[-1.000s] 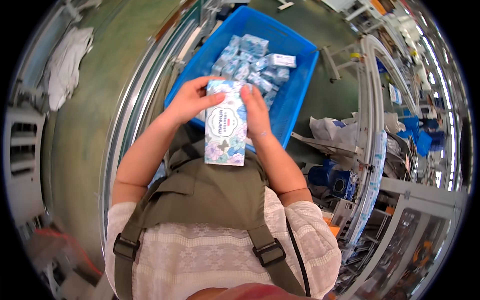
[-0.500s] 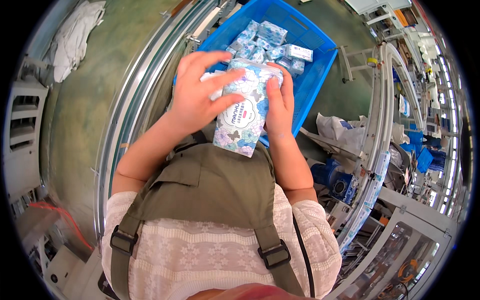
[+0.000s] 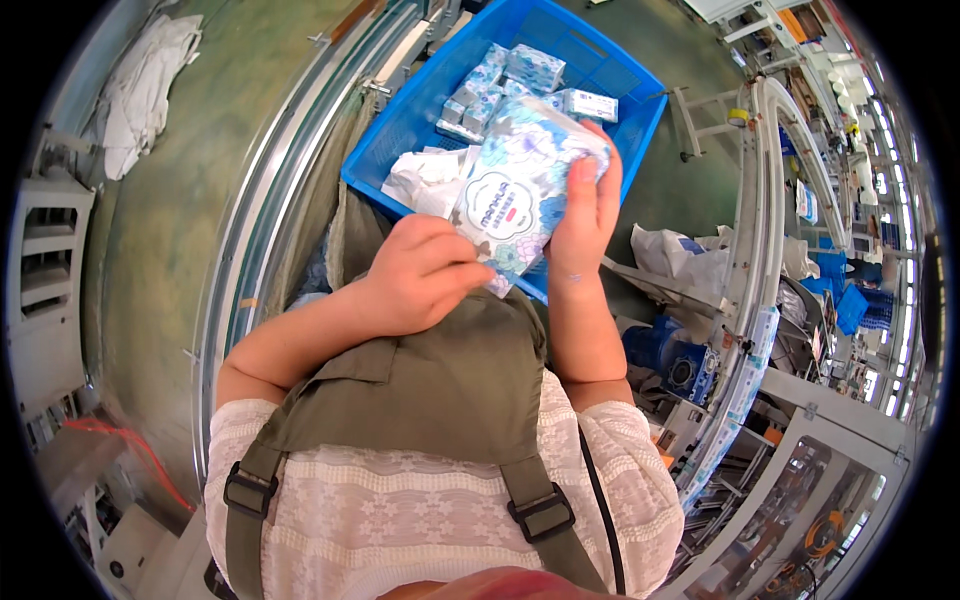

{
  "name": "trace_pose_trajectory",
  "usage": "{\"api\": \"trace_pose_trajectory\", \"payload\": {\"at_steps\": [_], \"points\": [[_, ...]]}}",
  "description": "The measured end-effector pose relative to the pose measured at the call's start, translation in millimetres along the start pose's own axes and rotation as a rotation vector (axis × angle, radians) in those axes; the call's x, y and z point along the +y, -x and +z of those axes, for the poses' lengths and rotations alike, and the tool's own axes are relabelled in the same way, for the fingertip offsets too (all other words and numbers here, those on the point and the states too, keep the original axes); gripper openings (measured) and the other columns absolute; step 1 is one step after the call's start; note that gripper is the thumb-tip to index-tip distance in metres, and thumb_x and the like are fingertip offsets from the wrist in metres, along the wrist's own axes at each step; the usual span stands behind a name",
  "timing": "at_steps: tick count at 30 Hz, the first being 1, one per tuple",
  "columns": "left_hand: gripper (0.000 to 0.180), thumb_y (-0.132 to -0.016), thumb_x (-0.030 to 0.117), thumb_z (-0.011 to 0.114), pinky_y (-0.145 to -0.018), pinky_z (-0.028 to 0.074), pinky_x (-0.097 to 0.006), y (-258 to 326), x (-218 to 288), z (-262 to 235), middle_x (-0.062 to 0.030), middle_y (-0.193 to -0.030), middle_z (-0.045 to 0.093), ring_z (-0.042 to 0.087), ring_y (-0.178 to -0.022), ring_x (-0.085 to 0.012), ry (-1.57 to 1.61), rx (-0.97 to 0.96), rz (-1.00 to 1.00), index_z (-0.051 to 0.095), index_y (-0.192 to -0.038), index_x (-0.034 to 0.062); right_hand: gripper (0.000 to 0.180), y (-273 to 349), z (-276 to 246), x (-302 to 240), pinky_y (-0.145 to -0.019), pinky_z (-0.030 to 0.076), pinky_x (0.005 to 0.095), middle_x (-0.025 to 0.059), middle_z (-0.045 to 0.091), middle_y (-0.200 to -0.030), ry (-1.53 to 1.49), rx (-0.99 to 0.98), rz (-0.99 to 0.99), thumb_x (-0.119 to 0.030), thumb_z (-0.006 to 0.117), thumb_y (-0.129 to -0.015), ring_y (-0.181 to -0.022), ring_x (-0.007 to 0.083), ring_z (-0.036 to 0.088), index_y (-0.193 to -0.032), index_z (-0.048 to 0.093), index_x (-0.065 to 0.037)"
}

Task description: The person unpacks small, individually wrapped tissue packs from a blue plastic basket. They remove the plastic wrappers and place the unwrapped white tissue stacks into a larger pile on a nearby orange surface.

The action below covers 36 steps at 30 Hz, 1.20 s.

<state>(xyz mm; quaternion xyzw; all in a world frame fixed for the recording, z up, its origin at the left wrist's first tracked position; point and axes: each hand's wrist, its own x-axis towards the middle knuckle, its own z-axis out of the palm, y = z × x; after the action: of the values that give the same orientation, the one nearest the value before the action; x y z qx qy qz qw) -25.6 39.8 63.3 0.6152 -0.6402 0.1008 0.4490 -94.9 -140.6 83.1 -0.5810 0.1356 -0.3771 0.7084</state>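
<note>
My right hand point(image 3: 585, 215) holds a soft tissue pack point(image 3: 530, 165) along its right side, thumb on top and fingers behind. The pack is printed with blue, purple and grey flowers around a pale label and is tilted over the blue crate's near part. With fingers curled together, my left hand point(image 3: 425, 275) pinches the pack's lower left end. Beyond the pack, several smaller tissue packs point(image 3: 535, 68) lie in the blue crate point(image 3: 630, 150). Crumpled white wrapping point(image 3: 425, 180) rests in the crate's near left corner.
A metal rail point(image 3: 270, 190) runs along the left of the crate. On the right, a curved conveyor point(image 3: 745, 280) carries a line of packs, with a blue motor point(image 3: 680, 360) beside it. White cloth point(image 3: 150, 85) lies on the floor at far left.
My left hand has moved from the pack's upper left side down to its lower end, and its fingers have closed. The pack has shifted right and tilted clockwise in my right hand.
</note>
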Motion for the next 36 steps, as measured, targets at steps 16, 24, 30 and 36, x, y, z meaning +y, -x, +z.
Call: {"api": "trace_pose_trajectory", "payload": {"at_steps": [16,24,30,36], "points": [[0.088,-0.064,0.028,0.087,-0.087,0.044,-0.035,2.8,-9.4,-1.5,-0.0109,-0.118,0.052,0.052,-0.106,-0.0248,0.293,0.23,-0.497,0.042,-0.136,0.004,0.05,-17.3,-7.8,6.0,-0.093,0.049,0.0384,0.0163,0.057,-0.124,-0.309,0.043,0.17,-0.037,0.04,-0.101,-0.11,0.0273,0.06,-0.131,0.045,0.003],[0.058,-0.088,0.011,0.067,-0.099,0.043,-0.035,-3.5,-34.2,7.1,-0.0109,-0.131,0.053,0.05,-0.121,-0.0185,1.238,0.418,-0.979,0.039,-0.137,-0.0007,0.081,12.6,-8.9,29.5,-0.11,0.029,0.0451,0.0117,0.04,-0.142,-0.348,0.036,0.041,-0.064,0.046,-0.089,-0.133,0.0273,0.038,-0.14,0.033,-0.001],[0.069,-0.081,0.008,0.071,-0.095,0.043,-0.03,-20.6,-75.5,-56.8,-0.0113,-0.124,0.058,0.055,-0.112,-0.016,1.032,-0.169,-0.695,0.04,-0.142,-0.0022,0.1,-11.2,-42.0,27.5,-0.098,0.044,0.0387,0.0192,0.056,-0.124,-0.3,-0.602,0.526,-0.074,0.055,-0.077,-0.116,0.0282,0.055,-0.139,0.033,0.001],[0.049,-0.07,0.015,0.08,-0.086,0.046,-0.035,-41.5,-68.4,-45.9,-0.0068,-0.111,0.061,0.056,-0.101,-0.0263,-0.184,0.027,-0.229,0.067,-0.117,0.011,0.052,2.3,10.8,48.3,-0.088,0.047,0.0312,0.0138,0.056,-0.119,0.027,-0.294,0.465,-0.024,0.059,-0.095,-0.105,0.0166,0.056,-0.135,0.037,0.001]]}}
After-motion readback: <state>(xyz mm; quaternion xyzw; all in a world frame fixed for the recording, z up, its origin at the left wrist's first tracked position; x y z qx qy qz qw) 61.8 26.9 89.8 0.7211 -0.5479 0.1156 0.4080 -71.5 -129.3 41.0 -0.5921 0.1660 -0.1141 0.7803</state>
